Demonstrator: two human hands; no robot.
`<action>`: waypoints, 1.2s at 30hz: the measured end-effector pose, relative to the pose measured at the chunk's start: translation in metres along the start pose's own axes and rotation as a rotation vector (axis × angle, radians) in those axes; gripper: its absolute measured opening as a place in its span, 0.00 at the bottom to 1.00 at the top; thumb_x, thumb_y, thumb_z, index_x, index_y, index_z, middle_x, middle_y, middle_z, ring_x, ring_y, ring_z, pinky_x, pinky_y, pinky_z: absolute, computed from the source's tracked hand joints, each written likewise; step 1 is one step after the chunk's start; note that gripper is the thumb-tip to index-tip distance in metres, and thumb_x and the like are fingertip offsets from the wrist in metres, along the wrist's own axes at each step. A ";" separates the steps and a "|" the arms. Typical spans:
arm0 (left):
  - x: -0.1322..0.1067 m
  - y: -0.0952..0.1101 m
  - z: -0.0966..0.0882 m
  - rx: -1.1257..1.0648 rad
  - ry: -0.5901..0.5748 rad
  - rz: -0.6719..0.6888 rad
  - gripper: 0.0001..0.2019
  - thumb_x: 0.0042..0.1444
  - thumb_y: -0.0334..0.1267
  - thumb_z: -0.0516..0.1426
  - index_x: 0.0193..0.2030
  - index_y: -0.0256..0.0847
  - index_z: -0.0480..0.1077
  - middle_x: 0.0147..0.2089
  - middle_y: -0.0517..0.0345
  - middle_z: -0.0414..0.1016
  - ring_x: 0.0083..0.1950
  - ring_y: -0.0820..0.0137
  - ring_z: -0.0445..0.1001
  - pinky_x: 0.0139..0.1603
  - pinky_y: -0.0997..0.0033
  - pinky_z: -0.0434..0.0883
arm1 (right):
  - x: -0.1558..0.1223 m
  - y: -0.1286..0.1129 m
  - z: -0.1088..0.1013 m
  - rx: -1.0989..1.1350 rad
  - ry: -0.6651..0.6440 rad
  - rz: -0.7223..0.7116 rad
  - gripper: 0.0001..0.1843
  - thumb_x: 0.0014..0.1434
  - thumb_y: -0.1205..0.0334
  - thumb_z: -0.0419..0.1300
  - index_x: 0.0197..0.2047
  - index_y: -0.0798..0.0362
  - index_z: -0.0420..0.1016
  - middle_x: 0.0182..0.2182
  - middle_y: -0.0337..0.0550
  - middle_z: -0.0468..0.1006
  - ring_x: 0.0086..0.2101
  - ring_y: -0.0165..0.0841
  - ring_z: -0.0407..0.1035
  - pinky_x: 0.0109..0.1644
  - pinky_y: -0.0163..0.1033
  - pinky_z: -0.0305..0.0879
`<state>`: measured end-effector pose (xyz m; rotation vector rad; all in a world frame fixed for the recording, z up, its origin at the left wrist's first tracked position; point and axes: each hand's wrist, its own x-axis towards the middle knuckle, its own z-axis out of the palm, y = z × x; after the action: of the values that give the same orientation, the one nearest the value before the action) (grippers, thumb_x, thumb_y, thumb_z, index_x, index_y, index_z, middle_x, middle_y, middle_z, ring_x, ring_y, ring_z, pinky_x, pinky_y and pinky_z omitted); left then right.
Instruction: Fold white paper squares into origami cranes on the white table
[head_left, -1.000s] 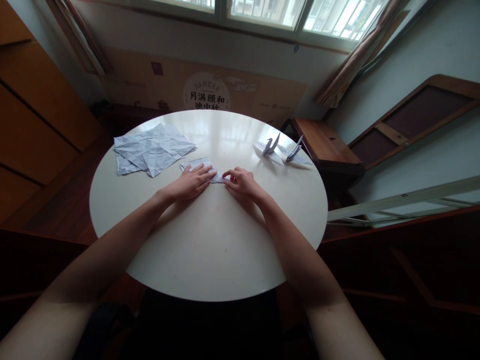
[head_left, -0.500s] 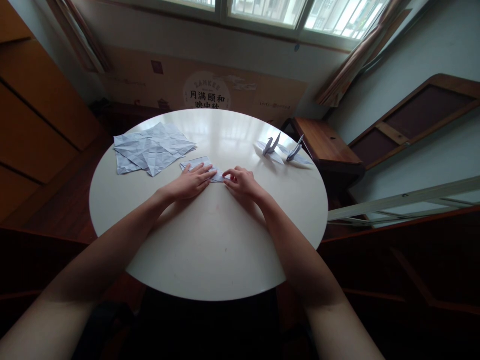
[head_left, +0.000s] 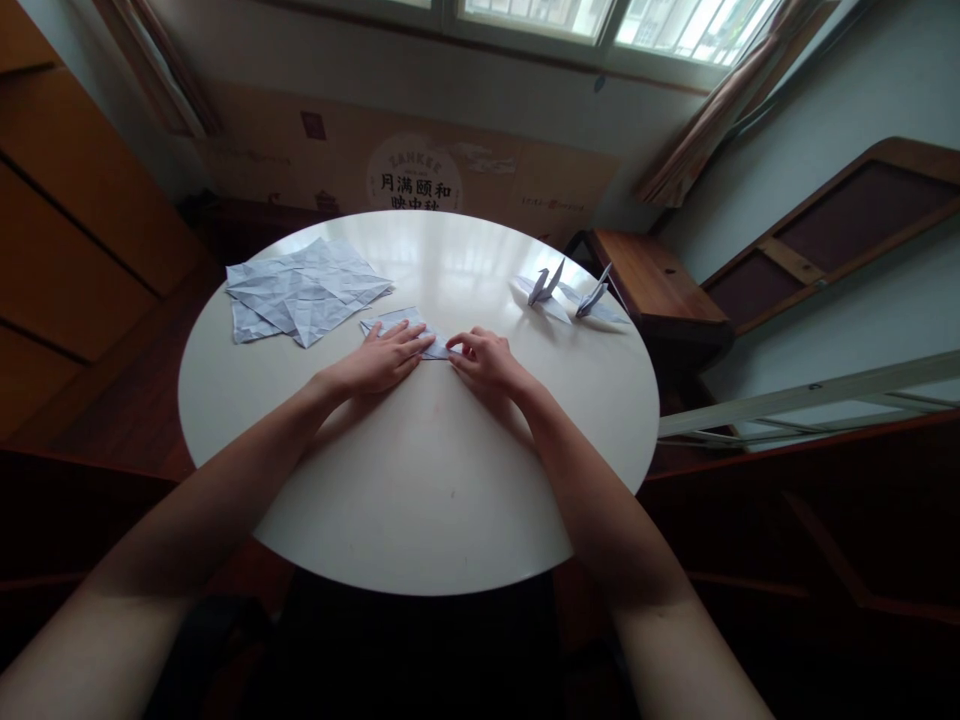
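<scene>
A small folded sheet of pale paper (head_left: 438,349) lies on the white round table (head_left: 442,480), in front of me. My left hand (head_left: 384,360) rests flat across its middle, fingers stretched out, and covers much of it. At the paper's right-hand tip, my right hand (head_left: 486,358) has thumb and index finger closed in a pinch on the corner. The lower folds are hidden under my left palm.
Creased, unfolded paper sheets (head_left: 300,290) overlap at the table's back left. Two folded paper cranes (head_left: 541,290) stand at the back right. Beyond the right rim is a brown wooden stool or small table (head_left: 649,270). A printed banner (head_left: 262,150) hangs below the window.
Both hands keep the same places on the folded paper. Only the camera's view has shifted very slightly.
</scene>
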<state>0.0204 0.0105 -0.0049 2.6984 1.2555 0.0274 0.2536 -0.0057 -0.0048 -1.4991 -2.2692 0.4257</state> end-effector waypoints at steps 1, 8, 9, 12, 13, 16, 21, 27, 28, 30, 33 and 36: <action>0.000 0.000 0.000 -0.002 -0.002 -0.001 0.25 0.71 0.44 0.38 0.74 0.47 0.49 0.76 0.51 0.45 0.76 0.55 0.42 0.71 0.39 0.41 | 0.000 -0.001 0.000 0.000 -0.001 0.001 0.12 0.63 0.57 0.58 0.48 0.47 0.78 0.36 0.42 0.72 0.40 0.36 0.68 0.52 0.44 0.55; 0.000 -0.001 0.001 -0.005 0.008 0.005 0.25 0.71 0.44 0.39 0.74 0.47 0.49 0.76 0.51 0.45 0.75 0.54 0.43 0.71 0.39 0.41 | -0.001 -0.004 -0.002 0.005 -0.010 0.014 0.13 0.63 0.57 0.58 0.48 0.47 0.78 0.36 0.42 0.72 0.40 0.36 0.68 0.53 0.45 0.55; 0.000 -0.001 0.001 -0.006 0.010 0.007 0.26 0.71 0.44 0.39 0.74 0.47 0.49 0.76 0.51 0.45 0.75 0.54 0.43 0.71 0.39 0.41 | -0.001 -0.004 -0.002 0.005 -0.011 0.015 0.12 0.63 0.57 0.58 0.48 0.47 0.78 0.36 0.42 0.72 0.40 0.36 0.68 0.53 0.45 0.55; 0.000 -0.001 0.001 -0.012 0.013 0.009 0.25 0.71 0.43 0.39 0.73 0.47 0.50 0.76 0.51 0.45 0.75 0.54 0.43 0.71 0.39 0.41 | -0.001 -0.003 -0.002 0.004 -0.009 0.012 0.13 0.63 0.57 0.58 0.48 0.47 0.78 0.36 0.42 0.72 0.40 0.36 0.68 0.53 0.45 0.55; 0.000 -0.001 0.001 -0.014 0.011 0.008 0.25 0.71 0.43 0.39 0.73 0.47 0.50 0.76 0.51 0.45 0.75 0.54 0.43 0.71 0.39 0.41 | -0.001 -0.003 -0.002 0.003 -0.008 0.011 0.13 0.63 0.57 0.58 0.48 0.48 0.78 0.36 0.42 0.72 0.40 0.36 0.68 0.53 0.45 0.55; 0.000 -0.001 0.001 -0.019 0.013 0.004 0.25 0.71 0.43 0.39 0.73 0.48 0.50 0.76 0.51 0.45 0.75 0.54 0.43 0.71 0.39 0.40 | 0.000 -0.003 -0.002 0.001 -0.006 0.011 0.13 0.63 0.57 0.58 0.48 0.47 0.78 0.36 0.43 0.72 0.40 0.37 0.68 0.53 0.45 0.55; 0.000 -0.001 0.001 -0.013 0.012 0.005 0.25 0.71 0.43 0.39 0.73 0.47 0.50 0.76 0.51 0.45 0.75 0.54 0.43 0.71 0.39 0.40 | 0.000 -0.003 -0.002 0.007 -0.006 0.004 0.13 0.62 0.57 0.58 0.48 0.48 0.78 0.36 0.42 0.72 0.40 0.36 0.68 0.52 0.45 0.55; 0.001 -0.001 0.002 -0.007 0.020 0.005 0.25 0.71 0.43 0.39 0.73 0.47 0.50 0.76 0.51 0.45 0.75 0.54 0.44 0.70 0.39 0.41 | -0.001 -0.002 -0.002 0.008 -0.003 0.002 0.13 0.62 0.58 0.58 0.48 0.48 0.78 0.36 0.43 0.72 0.40 0.36 0.68 0.52 0.45 0.56; 0.001 -0.001 0.003 -0.008 0.023 0.006 0.25 0.71 0.43 0.39 0.73 0.47 0.50 0.76 0.51 0.46 0.75 0.54 0.44 0.70 0.39 0.41 | -0.001 -0.002 -0.002 0.007 -0.005 0.002 0.13 0.62 0.58 0.58 0.48 0.48 0.78 0.36 0.43 0.72 0.40 0.36 0.68 0.52 0.45 0.56; 0.001 -0.002 0.003 -0.010 0.025 0.006 0.25 0.71 0.43 0.39 0.73 0.47 0.50 0.76 0.51 0.46 0.75 0.54 0.44 0.70 0.39 0.41 | -0.001 -0.002 -0.002 0.005 -0.008 0.003 0.13 0.62 0.58 0.58 0.48 0.48 0.78 0.36 0.43 0.72 0.40 0.37 0.67 0.52 0.45 0.56; 0.001 -0.001 0.003 -0.014 0.020 0.002 0.25 0.71 0.43 0.39 0.73 0.48 0.50 0.76 0.52 0.46 0.75 0.54 0.43 0.71 0.39 0.40 | 0.000 -0.001 -0.001 0.008 -0.008 -0.002 0.13 0.62 0.57 0.58 0.48 0.47 0.78 0.36 0.42 0.72 0.40 0.37 0.67 0.52 0.44 0.56; 0.000 -0.001 0.002 -0.019 0.015 0.005 0.25 0.71 0.44 0.39 0.74 0.48 0.49 0.76 0.51 0.45 0.75 0.54 0.43 0.71 0.39 0.40 | 0.000 -0.001 -0.001 0.012 -0.002 -0.005 0.13 0.63 0.57 0.58 0.48 0.47 0.78 0.36 0.42 0.72 0.40 0.36 0.67 0.52 0.44 0.55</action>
<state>0.0200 0.0113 -0.0068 2.6903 1.2460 0.0604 0.2536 -0.0063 -0.0041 -1.4880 -2.2675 0.4388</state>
